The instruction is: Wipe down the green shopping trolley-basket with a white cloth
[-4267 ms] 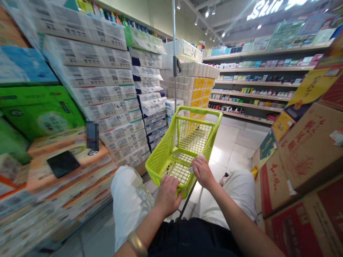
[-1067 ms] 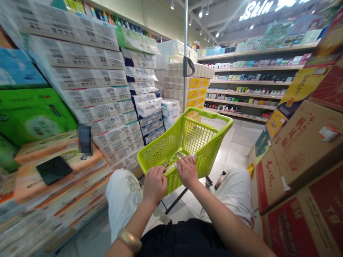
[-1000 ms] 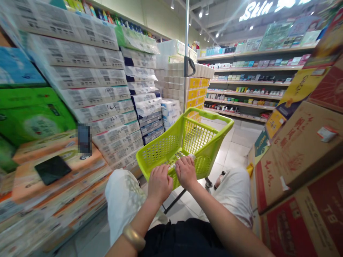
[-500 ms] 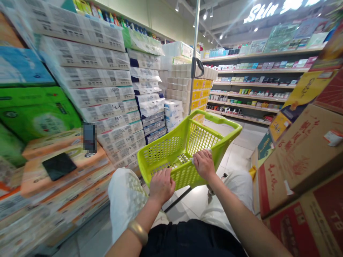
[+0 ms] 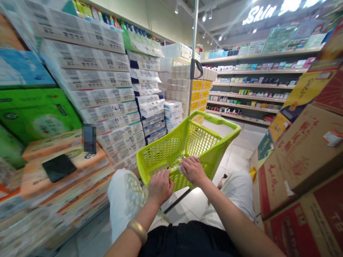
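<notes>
A lime-green plastic shopping basket with perforated sides stands tilted between my knees, a long handle rising beyond it. Its near rim is gripped by my left hand, whose fingers curl over the edge; a gold bangle circles that wrist. Further right on the same rim, my right hand presses a white wipe against the plastic. The wipe is mostly covered by the fingers, so whether it is tissue or cloth I cannot tell.
Tall stacks of wrapped paper packs rise on the left. A dark flat tablet-like object lies on orange packs. Cardboard cartons crowd the right side. Stocked shelves line the back, above a tiled floor.
My right hand has slid left along the near rim with the white wipe, closer to my left hand. The left hand keeps its grip on the rim.
</notes>
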### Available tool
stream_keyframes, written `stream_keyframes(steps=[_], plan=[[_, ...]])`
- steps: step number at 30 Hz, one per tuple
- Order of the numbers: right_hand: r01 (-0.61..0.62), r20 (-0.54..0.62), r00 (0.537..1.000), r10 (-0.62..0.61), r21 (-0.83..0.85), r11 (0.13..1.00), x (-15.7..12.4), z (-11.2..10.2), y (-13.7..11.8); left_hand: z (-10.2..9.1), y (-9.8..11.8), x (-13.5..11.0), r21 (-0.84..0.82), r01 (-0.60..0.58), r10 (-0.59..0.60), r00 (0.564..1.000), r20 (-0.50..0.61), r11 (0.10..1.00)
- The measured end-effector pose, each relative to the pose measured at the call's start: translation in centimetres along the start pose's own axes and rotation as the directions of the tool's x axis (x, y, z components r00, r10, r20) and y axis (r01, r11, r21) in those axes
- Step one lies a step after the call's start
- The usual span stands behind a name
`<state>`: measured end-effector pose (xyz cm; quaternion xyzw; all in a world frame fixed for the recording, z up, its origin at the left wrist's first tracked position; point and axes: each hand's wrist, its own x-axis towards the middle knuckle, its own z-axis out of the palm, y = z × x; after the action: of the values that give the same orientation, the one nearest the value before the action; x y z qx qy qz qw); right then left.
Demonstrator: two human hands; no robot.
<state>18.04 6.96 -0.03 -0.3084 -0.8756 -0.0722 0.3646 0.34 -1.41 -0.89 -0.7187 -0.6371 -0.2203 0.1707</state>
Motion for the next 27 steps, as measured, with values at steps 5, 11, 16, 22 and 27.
stream_keyframes(steps=[5,11,16,22,27], plan=[[-0.175,-0.118,0.979,0.165,-0.081,0.981,0.0,-1.4,2.4,0.2,0.5,0.0,0.025,0.025,-0.025,1.0,-0.018,0.999],[-0.233,-0.127,0.966,0.225,-0.059,0.971,-0.2,1.7,-2.7,0.4,1.0,0.1,0.027,0.025,-0.025,1.0,-0.015,0.999],[-0.013,0.012,1.0,0.013,-0.002,1.0,-0.3,1.2,-2.2,0.3,0.6,-0.1,0.003,0.009,-0.009,1.0,-0.016,1.0],[-0.15,-0.082,0.986,0.142,-0.101,0.984,-0.6,-1.8,3.5,0.3,0.7,-0.1,0.026,0.012,-0.012,1.0,-0.02,1.0],[-0.29,-0.148,0.95,0.274,-0.094,0.952,-0.7,0.0,0.5,0.6,1.0,-0.1,0.013,0.032,-0.032,0.999,-0.039,0.999]])
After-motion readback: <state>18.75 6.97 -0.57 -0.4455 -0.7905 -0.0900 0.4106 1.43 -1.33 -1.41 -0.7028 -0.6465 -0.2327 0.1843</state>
